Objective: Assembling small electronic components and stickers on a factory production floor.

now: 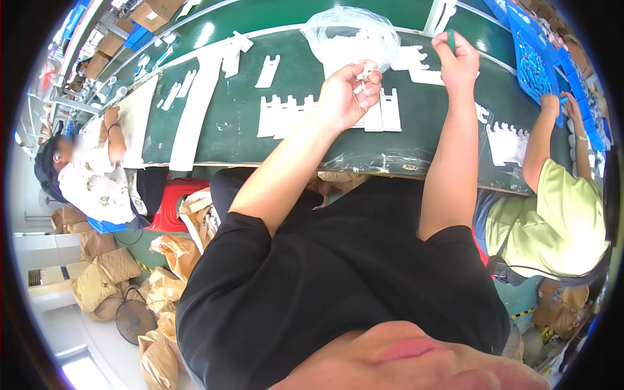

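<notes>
My left hand [348, 97] is raised over the green worktable [221, 123], its fingers curled round several small white plastic parts [364, 75]. To the right, my right hand [459, 62] is closed round a slim green object [451, 40]; only its end shows, so its kind is unclear. Beyond my left hand stands a clear plastic bag [318, 36] with white pieces inside. Below that hand, a row of flat white plastic parts [279, 118] with pronged tops lies side by side. More white parts [426, 75] lie near my right hand.
A long white strip [195, 114] crosses the table on the left, with white pieces [268, 71] nearby. At the left sits a co-worker [97, 169]; at the right, another co-worker [546, 208] reaches toward a blue tray [533, 65] of small blue parts. A metal post [439, 16] rises at the far edge.
</notes>
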{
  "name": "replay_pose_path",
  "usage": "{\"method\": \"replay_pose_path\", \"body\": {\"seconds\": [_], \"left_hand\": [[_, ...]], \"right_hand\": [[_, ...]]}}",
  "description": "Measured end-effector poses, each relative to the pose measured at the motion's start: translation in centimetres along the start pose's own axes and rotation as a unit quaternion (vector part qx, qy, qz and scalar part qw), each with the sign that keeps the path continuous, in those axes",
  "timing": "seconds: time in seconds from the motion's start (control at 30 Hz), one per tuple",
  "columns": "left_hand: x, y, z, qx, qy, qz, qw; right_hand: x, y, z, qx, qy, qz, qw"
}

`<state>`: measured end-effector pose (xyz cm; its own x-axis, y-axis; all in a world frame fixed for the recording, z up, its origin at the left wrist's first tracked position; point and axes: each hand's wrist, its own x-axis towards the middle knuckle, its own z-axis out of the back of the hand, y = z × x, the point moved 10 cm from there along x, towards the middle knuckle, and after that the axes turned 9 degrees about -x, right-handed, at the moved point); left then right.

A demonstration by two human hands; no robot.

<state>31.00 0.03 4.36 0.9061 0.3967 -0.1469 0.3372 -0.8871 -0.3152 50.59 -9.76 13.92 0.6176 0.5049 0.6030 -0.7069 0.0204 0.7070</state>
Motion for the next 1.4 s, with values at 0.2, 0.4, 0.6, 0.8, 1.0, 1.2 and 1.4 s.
{"method": "replay_pose_path", "body": {"seconds": [0.2, 0.4, 0.6, 0.8, 1.0, 1.2, 1.4], "left_hand": [[-1.6, -1.3, -1.2, 0.060, -0.001, -0.128, 0.990], [-2.3, -1.9, -1.8, 0.055, -0.010, -0.181, 0.982], [-2.7, -2.1, -1.5, 0.125, -0.013, -0.186, 0.974], [-3.8, -2.0, -0.3, 0.109, -0.058, -0.142, 0.982], [-3.6, -2.0, 0.8, 0.071, -0.056, -0.148, 0.985], [-3.5, -1.7, 1.5, 0.002, -0.066, -0.156, 0.986], [-4.3, -1.9, 1.5, 0.075, -0.070, -0.182, 0.978]], "right_hand": [[-3.9, 9.9, -6.4, 0.181, 0.221, 0.179, 0.941], [-4.4, 10.9, -8.5, 0.051, 0.252, 0.190, 0.948], [-4.7, 11.4, -8.0, 0.026, 0.247, 0.224, 0.942], [-5.6, 10.6, -9.5, 0.028, 0.290, 0.219, 0.931], [-5.7, 10.2, -10.7, -0.006, 0.311, 0.221, 0.924], [-5.9, 7.3, -11.6, 0.109, 0.337, 0.077, 0.932], [-6.7, 8.1, -11.8, 0.124, 0.379, 0.119, 0.909]]}}
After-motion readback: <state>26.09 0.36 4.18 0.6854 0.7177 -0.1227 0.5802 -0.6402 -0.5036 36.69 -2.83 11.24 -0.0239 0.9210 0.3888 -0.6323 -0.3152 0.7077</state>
